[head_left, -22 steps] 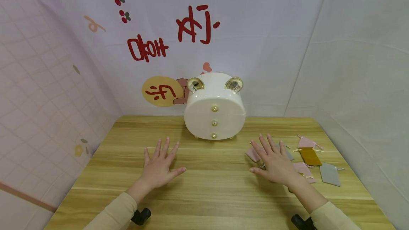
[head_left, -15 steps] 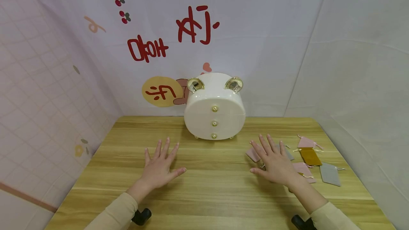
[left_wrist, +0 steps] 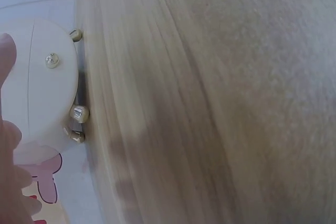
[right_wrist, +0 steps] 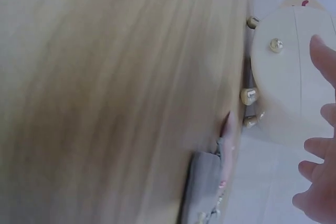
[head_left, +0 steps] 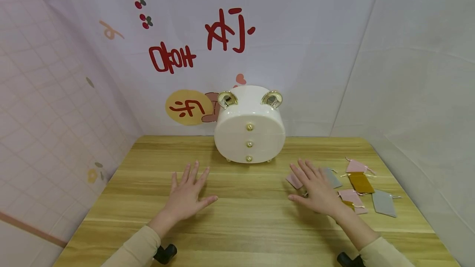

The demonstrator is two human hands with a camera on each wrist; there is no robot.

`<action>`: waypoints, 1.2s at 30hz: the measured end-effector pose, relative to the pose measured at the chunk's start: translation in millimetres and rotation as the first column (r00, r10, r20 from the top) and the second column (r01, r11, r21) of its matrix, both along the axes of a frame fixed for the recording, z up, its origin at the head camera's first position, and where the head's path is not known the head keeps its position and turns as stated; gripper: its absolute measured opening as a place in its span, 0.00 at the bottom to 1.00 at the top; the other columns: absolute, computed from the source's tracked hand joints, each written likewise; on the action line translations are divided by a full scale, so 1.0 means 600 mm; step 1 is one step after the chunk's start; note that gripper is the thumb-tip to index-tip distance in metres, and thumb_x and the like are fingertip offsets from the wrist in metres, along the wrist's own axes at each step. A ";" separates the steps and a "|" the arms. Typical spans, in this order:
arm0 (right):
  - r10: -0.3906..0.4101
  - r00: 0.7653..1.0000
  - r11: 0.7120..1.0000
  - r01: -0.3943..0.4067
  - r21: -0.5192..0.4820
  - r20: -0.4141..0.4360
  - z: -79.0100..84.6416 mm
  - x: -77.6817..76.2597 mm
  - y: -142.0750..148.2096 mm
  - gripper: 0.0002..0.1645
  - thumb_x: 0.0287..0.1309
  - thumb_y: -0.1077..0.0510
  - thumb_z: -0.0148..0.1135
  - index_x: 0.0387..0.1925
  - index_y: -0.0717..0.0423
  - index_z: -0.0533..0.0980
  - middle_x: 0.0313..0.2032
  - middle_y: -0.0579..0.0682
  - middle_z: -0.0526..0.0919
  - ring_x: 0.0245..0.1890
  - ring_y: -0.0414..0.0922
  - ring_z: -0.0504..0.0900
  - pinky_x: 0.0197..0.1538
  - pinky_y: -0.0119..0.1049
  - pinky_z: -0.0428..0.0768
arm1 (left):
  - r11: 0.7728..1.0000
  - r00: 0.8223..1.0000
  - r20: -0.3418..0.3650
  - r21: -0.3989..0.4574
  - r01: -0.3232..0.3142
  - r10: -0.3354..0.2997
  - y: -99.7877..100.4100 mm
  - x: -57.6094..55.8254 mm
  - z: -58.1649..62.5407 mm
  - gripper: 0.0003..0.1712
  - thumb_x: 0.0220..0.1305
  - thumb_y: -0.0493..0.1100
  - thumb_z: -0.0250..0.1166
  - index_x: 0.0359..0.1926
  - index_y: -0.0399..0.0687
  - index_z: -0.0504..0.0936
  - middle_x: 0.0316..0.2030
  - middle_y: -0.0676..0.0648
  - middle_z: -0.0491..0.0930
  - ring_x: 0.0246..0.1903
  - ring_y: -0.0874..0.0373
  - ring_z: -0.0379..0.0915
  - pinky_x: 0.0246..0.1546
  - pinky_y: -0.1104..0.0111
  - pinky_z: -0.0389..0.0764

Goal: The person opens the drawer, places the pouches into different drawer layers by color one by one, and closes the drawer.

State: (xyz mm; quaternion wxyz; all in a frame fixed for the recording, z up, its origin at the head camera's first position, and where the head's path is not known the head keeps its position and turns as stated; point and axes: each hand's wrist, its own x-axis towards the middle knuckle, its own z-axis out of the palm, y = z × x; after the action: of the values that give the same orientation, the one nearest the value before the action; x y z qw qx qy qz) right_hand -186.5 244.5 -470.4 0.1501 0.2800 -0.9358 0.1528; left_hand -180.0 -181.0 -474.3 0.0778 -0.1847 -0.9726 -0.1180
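Head view shows me the right hand (head_left: 317,193), lower right, its fingers (head_left: 305,171) now closer together, and the left hand (head_left: 184,199), lower left, both grips released, so the pouches (head_left: 361,182) lie unheld.

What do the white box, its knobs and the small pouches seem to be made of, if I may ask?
White box: probably hard plastic with a glossy finish, given its smooth surface and bright highlights.
Knobs: gold-coloured and polished; metal or plated plastic, as the mirror-like glints fit either.
Pouches: likely matte cloth, perhaps velvety, since their surfaces show no shine.
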 end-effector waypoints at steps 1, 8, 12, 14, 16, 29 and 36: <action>0.002 1.000 1.000 -0.002 -0.018 -0.004 -0.002 0.000 -0.001 0.57 0.52 0.38 0.73 0.76 0.52 0.58 0.72 0.65 0.59 0.71 0.66 0.55 0.62 0.75 0.53 | 1.000 1.000 0.000 0.006 0.001 -0.001 0.001 0.000 0.000 0.53 0.61 0.73 0.59 0.78 0.55 0.55 0.76 0.37 0.41 0.75 0.37 0.33 0.63 0.29 0.34; 0.034 0.999 0.988 -0.038 -0.148 -0.031 -0.010 -0.007 -0.011 0.48 0.53 0.45 0.74 0.70 0.60 0.67 0.66 0.63 0.69 0.65 0.63 0.65 0.61 0.66 0.65 | 0.998 0.999 -0.045 0.048 0.032 -0.029 0.006 -0.004 0.002 0.54 0.60 0.75 0.58 0.76 0.49 0.60 0.74 0.36 0.54 0.73 0.37 0.45 0.65 0.32 0.43; 0.059 0.998 0.976 -0.062 -0.207 -0.023 -0.008 -0.014 -0.018 0.44 0.53 0.48 0.75 0.68 0.59 0.70 0.64 0.60 0.71 0.63 0.61 0.69 0.58 0.63 0.70 | 0.994 0.996 -0.068 0.095 0.061 -0.054 0.009 -0.012 0.012 0.54 0.59 0.72 0.63 0.75 0.45 0.62 0.71 0.35 0.60 0.71 0.37 0.53 0.65 0.35 0.52; 0.078 0.997 0.971 -0.080 -0.224 -0.018 -0.004 -0.018 -0.023 0.43 0.53 0.48 0.75 0.68 0.57 0.71 0.63 0.58 0.73 0.62 0.60 0.71 0.57 0.62 0.72 | 0.990 0.995 -0.075 0.122 0.076 -0.067 0.011 -0.016 0.020 0.53 0.58 0.69 0.66 0.74 0.43 0.63 0.69 0.34 0.63 0.69 0.37 0.57 0.64 0.37 0.57; 0.101 0.995 0.965 -0.100 -0.241 -0.011 0.002 -0.021 -0.028 0.42 0.52 0.49 0.76 0.67 0.55 0.72 0.62 0.57 0.75 0.61 0.59 0.72 0.57 0.61 0.73 | 0.985 0.994 -0.069 0.150 0.090 -0.080 0.012 -0.019 0.031 0.52 0.58 0.67 0.68 0.73 0.40 0.64 0.68 0.33 0.65 0.67 0.37 0.60 0.63 0.39 0.62; 0.227 0.966 0.925 -0.174 -0.337 0.122 0.044 -0.041 -0.059 0.33 0.55 0.55 0.74 0.62 0.59 0.76 0.58 0.53 0.80 0.55 0.52 0.80 0.56 0.54 0.77 | 0.958 0.993 0.096 0.283 0.045 -0.075 0.003 -0.043 0.103 0.41 0.61 0.64 0.68 0.68 0.44 0.74 0.60 0.42 0.77 0.59 0.44 0.74 0.58 0.48 0.73; 0.306 0.919 0.875 -0.169 -0.454 0.248 0.075 -0.059 -0.073 0.30 0.60 0.58 0.70 0.63 0.58 0.76 0.55 0.53 0.82 0.54 0.51 0.81 0.57 0.52 0.77 | 0.916 0.982 0.149 0.397 0.049 -0.117 -0.008 -0.072 0.131 0.38 0.62 0.60 0.69 0.66 0.44 0.75 0.60 0.43 0.78 0.56 0.46 0.76 0.54 0.49 0.77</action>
State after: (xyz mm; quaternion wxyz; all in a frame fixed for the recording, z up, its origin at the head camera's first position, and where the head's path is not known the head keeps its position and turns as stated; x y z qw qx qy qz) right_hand -222.2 200.7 -425.5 0.0372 0.3272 -0.8496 0.4120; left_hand -223.1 -185.9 -395.7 0.0251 -0.1957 -0.9236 -0.3286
